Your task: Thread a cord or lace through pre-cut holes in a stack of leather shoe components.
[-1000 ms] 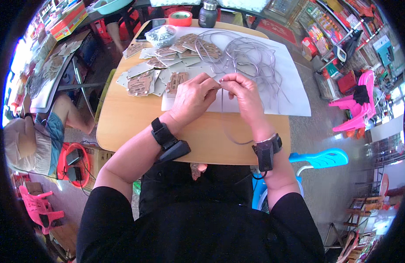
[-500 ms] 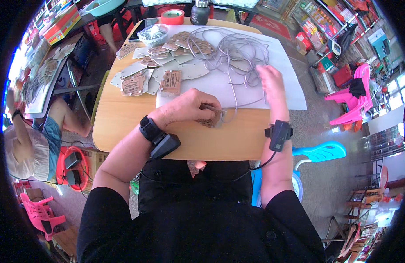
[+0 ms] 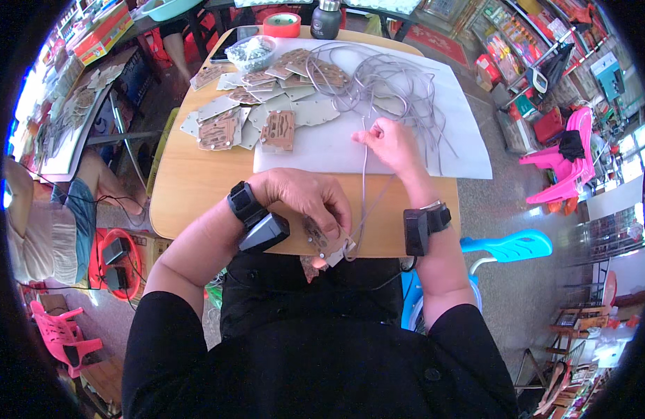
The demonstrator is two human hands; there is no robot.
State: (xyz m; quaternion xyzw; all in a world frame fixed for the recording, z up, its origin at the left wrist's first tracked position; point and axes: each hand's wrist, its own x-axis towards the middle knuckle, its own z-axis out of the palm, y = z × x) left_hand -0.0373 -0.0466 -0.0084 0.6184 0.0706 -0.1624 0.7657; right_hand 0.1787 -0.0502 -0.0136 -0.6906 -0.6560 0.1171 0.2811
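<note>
We see the left hand (image 3: 305, 195) near the table's (image 3: 190, 181) front edge, fingers closed on a brown card piece (image 3: 328, 241) that reaches past that edge in view. Right hand (image 3: 394, 145) well apart, half curled, fingertips at the grey cord (image 3: 365, 164); whether gripping, we cannot tell. Wood shows between left forearm and loose cards (image 3: 277, 130). White sheet (image 3: 305, 159) underlies cord coils; pink chair (image 3: 581, 157) off right.

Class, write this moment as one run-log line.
left hand: holding brown card; right hand: apparently pinching gray cord; cord: runs down to card; table: card pile, bottle
</note>
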